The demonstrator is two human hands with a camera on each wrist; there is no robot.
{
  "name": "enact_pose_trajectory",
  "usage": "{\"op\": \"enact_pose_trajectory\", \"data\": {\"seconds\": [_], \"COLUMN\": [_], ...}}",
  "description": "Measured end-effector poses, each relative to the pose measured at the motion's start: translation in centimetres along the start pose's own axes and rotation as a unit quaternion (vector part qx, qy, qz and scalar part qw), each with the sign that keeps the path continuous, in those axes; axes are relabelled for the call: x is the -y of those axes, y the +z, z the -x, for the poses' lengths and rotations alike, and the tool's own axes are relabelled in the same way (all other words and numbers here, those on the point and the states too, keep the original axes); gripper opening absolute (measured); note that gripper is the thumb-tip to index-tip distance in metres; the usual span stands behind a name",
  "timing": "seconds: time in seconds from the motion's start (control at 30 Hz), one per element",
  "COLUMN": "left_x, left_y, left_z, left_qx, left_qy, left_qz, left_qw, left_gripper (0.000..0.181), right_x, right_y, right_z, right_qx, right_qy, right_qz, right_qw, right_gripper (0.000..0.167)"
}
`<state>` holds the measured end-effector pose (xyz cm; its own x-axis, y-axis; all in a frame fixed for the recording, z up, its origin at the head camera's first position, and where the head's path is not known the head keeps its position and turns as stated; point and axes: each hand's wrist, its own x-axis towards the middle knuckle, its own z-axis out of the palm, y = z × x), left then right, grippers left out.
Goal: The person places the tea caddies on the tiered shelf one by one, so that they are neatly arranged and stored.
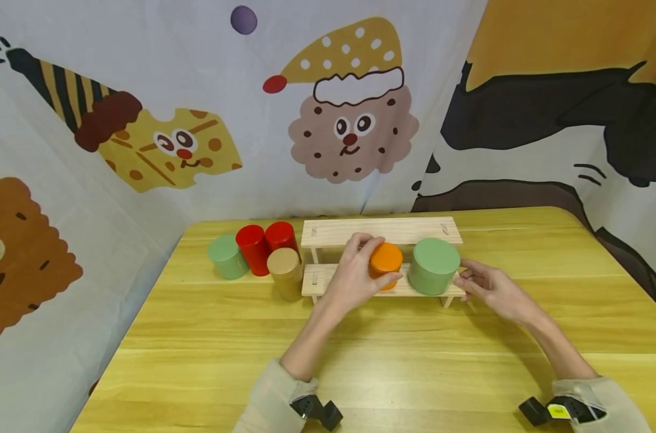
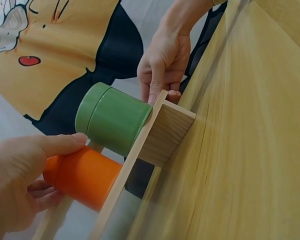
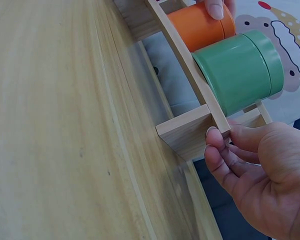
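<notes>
Where the left hand [image 1: 350, 281] grips: an orange lidded canister [image 1: 387, 257], upright on the lower tier of a wooden two-tier rack [image 1: 382, 231], right of centre in the head view
Left hand's hold: thumb and fingers curled partway round the canister's sides
Large green canister [image 1: 435, 266]: upright on that same tier, just right of the orange one
Right hand [image 1: 492, 291]: nearly closed, thumb and fingertips pinching the lower tier's right end
Left of the rack: a tan canister [image 1: 285, 273], two red canisters [image 1: 253, 249] and a smaller green canister [image 1: 228, 257]
Wood-grain table [image 1: 392, 373]: lower frame
Cartoon-printed cloth [image 1: 187, 48]: upper frame
</notes>
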<state>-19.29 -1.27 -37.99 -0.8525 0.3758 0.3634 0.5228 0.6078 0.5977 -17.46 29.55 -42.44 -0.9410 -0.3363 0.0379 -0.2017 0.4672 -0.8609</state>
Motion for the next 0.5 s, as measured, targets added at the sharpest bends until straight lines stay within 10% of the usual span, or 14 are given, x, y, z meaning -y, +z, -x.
{"op": "enact_pose_trajectory", "data": {"seconds": [0.5], "left_x": [-0.16], "left_y": [-1.01], "left_z": [0.15], "left_qx": [-0.003], "left_qy": [0.002], "left_qz": [0.000], "left_qw": [1.0000], "left_gripper": [0.078], "right_x": [0.15], "right_y": [0.01], "right_z": [0.10], "right_qx": [-0.003], "right_qy": [-0.010], "right_qz": [-0.008], "right_qw": [0.9999], "right_gripper": [0.057]}}
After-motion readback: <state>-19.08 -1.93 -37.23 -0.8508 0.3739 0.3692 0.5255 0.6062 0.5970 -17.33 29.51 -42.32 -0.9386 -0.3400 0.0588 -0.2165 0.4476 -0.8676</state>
